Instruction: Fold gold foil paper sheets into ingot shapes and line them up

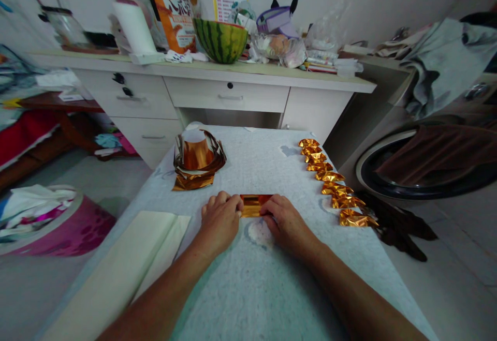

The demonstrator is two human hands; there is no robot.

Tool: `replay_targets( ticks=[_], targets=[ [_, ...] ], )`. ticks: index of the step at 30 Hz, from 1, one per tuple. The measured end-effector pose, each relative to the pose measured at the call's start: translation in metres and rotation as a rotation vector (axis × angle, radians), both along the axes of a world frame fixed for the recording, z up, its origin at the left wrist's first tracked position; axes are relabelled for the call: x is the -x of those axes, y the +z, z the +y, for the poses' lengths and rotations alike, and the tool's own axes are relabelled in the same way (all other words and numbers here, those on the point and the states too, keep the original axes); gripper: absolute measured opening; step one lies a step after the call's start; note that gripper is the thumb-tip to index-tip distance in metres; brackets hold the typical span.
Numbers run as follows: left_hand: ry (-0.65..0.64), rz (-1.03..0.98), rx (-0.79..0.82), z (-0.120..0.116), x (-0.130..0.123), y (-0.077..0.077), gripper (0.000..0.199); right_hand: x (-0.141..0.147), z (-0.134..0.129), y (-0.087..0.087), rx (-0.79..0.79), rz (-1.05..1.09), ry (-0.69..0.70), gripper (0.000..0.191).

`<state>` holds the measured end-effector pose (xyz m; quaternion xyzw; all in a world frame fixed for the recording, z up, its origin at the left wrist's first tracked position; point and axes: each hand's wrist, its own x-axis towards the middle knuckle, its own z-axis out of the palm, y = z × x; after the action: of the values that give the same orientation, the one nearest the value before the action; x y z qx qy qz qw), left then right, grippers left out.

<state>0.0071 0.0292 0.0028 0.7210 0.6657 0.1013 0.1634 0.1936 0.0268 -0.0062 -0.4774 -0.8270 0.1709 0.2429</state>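
A sheet of shiny gold foil paper (254, 206) lies at the middle of the cloth-covered table, with a fold across it. My left hand (221, 218) is closed on its left end, thumb and fingers pressed together. The right end is pinched by my right hand (286, 223), fingers bent over the edge. Beyond my left hand sits a curled stack of gold foil sheets (197, 157). Several folded gold foil pieces (330, 176) form a slanting row along the table's right edge.
Folded cream paper (116, 268) lies at the table's left. A pink basket (77, 222) of cloth stands on the floor left. Behind are a white cabinet (229, 98) bearing a watermelon half (221, 41) and, at right, a washing machine (392, 98).
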Motion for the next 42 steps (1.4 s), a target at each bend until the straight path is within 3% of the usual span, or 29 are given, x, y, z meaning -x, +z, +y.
replay_targets(
  ticks=[9,12,17,22,25,32,42],
  targets=[
    [0.003,-0.124,-0.062,0.001,0.005,-0.003,0.025,-0.005,0.001,-0.003,0.017,0.115,0.028,0.018],
    [0.063,-0.192,-0.082,0.001,0.004,-0.003,0.032,-0.006,0.0,-0.002,0.017,0.136,0.002,0.019],
    [0.058,-0.154,-0.131,0.001,0.001,-0.006,0.048,-0.008,0.001,-0.001,-0.018,0.135,-0.105,0.019],
    [-0.011,-0.161,-0.105,0.001,0.003,-0.005,0.031,-0.014,0.007,-0.006,-0.114,0.157,-0.296,0.044],
    [-0.04,-0.195,-0.115,0.003,0.005,-0.006,0.022,-0.02,0.01,-0.006,-0.113,0.099,-0.302,0.057],
    [-0.059,-0.288,-0.126,0.005,0.006,-0.006,0.005,-0.028,0.014,-0.002,0.02,0.087,-0.229,0.024],
    [-0.027,-0.602,-0.216,0.009,0.008,-0.006,0.005,-0.031,0.016,0.0,0.043,0.303,-0.101,0.008]
  ],
)
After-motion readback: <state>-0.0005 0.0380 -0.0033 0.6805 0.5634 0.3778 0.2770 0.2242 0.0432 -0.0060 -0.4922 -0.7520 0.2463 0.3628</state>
